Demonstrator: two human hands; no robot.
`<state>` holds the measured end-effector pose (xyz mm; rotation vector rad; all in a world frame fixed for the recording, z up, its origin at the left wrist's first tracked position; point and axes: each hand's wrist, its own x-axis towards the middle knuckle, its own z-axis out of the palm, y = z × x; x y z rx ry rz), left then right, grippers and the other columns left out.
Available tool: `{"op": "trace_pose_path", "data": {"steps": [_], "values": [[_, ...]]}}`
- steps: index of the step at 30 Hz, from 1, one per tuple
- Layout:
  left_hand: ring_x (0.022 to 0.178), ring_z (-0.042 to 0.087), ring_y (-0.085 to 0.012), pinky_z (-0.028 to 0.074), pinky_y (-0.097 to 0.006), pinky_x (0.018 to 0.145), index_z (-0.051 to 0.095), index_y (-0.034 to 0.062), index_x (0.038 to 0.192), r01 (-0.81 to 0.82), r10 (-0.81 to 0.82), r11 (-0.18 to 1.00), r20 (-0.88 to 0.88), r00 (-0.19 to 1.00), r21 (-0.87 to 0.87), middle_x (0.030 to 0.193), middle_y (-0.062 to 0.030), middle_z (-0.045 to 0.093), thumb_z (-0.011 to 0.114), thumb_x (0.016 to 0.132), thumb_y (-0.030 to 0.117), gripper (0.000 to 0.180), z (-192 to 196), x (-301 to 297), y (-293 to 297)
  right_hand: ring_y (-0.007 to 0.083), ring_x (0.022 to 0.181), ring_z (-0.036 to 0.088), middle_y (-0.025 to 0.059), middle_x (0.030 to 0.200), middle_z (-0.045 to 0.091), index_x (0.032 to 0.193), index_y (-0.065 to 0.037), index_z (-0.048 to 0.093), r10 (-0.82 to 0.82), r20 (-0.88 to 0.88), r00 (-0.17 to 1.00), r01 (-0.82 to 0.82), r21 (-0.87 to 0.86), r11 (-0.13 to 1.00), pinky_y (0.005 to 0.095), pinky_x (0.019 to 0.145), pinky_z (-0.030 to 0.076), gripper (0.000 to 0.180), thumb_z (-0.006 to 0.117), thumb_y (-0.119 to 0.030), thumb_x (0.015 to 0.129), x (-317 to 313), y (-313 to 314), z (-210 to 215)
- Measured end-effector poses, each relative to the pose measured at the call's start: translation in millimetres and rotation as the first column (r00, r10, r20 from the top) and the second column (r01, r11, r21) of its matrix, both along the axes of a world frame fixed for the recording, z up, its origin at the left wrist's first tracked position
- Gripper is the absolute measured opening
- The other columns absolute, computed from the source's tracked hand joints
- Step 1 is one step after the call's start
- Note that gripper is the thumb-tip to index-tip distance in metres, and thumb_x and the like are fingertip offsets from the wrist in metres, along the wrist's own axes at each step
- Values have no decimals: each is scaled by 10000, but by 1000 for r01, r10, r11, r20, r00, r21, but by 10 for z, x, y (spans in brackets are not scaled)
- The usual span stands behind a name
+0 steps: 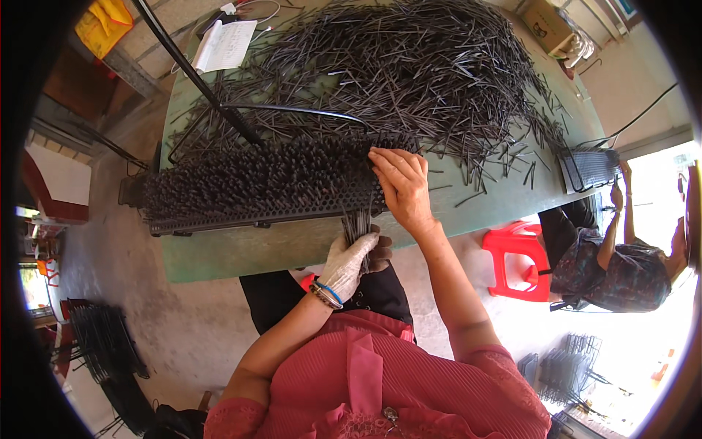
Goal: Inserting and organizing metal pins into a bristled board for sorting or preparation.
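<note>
Head view. A black perforated rack [256,208] lies along the near edge of a green table [241,252]. Most of its holes are filled with upright thin black sticks [248,179]; only the right end of the rack, beneath the hand, cannot be judged as filled or open.

The left hand [351,263], covered by a pale work glove, is clenched around a small bundle of sticks [356,223] just below the table edge, the bundle pointing up toward the rack. The right hand [401,183], bare, rests palm down on the right end of the rack, fingers pressed among the stick tops; whether a stick is pinched there cannot be told.

A large loose heap of sticks [431,66] is spread over the far half of the table, so ample stock is left. Judged from this, the present rack is nearly loaded.

A sheet of paper [227,44] lies at the far left corner. A red plastic stool [519,256] stands right of the table, and a second person [614,263] works beyond it at another rack [589,168].
</note>
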<state>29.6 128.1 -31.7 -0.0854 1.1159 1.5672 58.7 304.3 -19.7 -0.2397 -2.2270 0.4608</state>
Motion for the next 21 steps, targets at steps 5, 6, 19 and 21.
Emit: {"op": "trace_pose_path", "data": {"steps": [5, 6, 19, 21], "values": [[785, 685, -184, 578, -304, 653, 551, 41, 1168, -16, 15, 1000, 25, 1000, 18, 985, -128, 686, 596, 963, 174, 248, 10, 13, 2, 249, 1124, 566, 54, 1174, 664, 1124, -38, 679, -17, 89, 996, 20, -29, 999, 371, 966, 382, 252, 644, -67, 876, -52, 40, 60], [777, 683, -182, 573, -300, 649, 548, 41, 1175, -20, 19, 999, 23, 1000, 29, 985, -127, 686, 594, 964, 172, 252, 12, 12, 1, 256, 1135, 562, 58, 1181, 662, 1128, -36, 677, 9, 101, 995, -6, -32, 999, 378, 975, 378, 251, 635, -67, 883, -58, 46, 64], [714, 646, -139, 515, -256, 598, 535, 19, 1190, -37, 36, 989, 10, 999, 146, 1000, -127, 678, 577, 963, 126, 255, 42, -38, -19, 234, 981, 614, 74, 1059, 695, 1073, -24, 705, -61, -2, 998, 61, -55, 997, 341, 867, 456, 219, 688, -63, 858, 43, -104, 194], [723, 645, -135, 514, -255, 599, 532, 18, 1205, -34, 36, 988, -10, 999, 150, 1007, -125, 677, 576, 963, 124, 267, 56, -53, -34, 204, 922, 623, 77, 1006, 700, 1070, -22, 708, 23, 125, 992, 24, -363, 931, 325, 817, 470, 215, 700, -86, 865, 151, -218, 337]]}}
